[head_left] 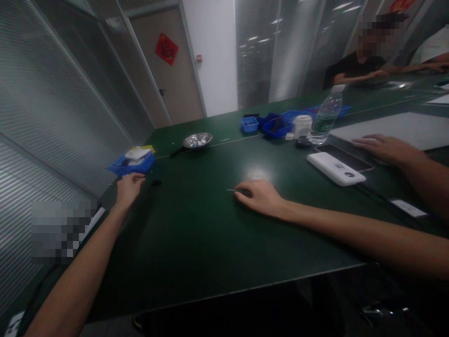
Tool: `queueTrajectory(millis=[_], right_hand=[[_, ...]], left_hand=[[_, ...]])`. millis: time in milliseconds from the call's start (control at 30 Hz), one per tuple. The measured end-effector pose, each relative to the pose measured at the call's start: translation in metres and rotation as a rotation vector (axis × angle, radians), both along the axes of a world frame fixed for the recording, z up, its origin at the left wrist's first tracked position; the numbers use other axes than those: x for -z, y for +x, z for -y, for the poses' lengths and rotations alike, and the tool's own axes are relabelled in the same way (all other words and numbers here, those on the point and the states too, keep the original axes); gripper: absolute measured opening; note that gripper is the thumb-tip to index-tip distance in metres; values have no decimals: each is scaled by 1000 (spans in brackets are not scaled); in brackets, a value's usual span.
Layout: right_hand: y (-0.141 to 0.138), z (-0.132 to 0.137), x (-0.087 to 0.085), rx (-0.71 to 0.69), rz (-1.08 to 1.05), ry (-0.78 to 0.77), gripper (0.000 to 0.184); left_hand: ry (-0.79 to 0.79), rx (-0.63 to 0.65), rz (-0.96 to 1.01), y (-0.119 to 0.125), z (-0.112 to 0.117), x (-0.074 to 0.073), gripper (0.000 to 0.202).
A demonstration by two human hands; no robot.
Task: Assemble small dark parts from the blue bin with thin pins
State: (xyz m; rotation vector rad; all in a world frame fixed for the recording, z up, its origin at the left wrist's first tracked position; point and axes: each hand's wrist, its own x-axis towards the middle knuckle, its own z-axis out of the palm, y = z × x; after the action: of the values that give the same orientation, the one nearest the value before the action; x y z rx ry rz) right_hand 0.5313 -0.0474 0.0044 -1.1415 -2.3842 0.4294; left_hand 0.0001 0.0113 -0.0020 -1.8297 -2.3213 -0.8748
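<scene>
My left hand point(128, 186) reaches to the near edge of a blue bin point(130, 164) that holds white and yellow pieces; its fingers are pinched at the bin's rim, and what they hold is too small to make out. A small dark object point(156, 183) lies on the table just right of that hand. My right hand point(259, 196) rests on the dark green table point(196, 234) in the middle, fingers closed on a thin metal tool point(234, 190) whose tip points left.
A round metal dish point(198, 139) sits further back. Several blue bins point(270, 124), a white container point(302, 126) and a water bottle point(326, 115) stand at the back right. A white power bank point(336, 168) and a phone point(345, 157) lie right, by another person's hand point(384, 147).
</scene>
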Motion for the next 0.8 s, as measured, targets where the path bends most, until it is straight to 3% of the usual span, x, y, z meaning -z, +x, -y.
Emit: queueTrajectory(millis=[267, 500, 800], right_hand=[[-1, 0, 0, 7, 27, 23, 36], [0, 0, 1, -11, 5, -5, 37], [1, 0, 0, -12, 6, -17, 36]], left_hand=[[-40, 66, 191, 3, -2, 1, 40], [-59, 127, 221, 6, -2, -2, 49], [-118, 103, 138, 9, 0, -6, 47]])
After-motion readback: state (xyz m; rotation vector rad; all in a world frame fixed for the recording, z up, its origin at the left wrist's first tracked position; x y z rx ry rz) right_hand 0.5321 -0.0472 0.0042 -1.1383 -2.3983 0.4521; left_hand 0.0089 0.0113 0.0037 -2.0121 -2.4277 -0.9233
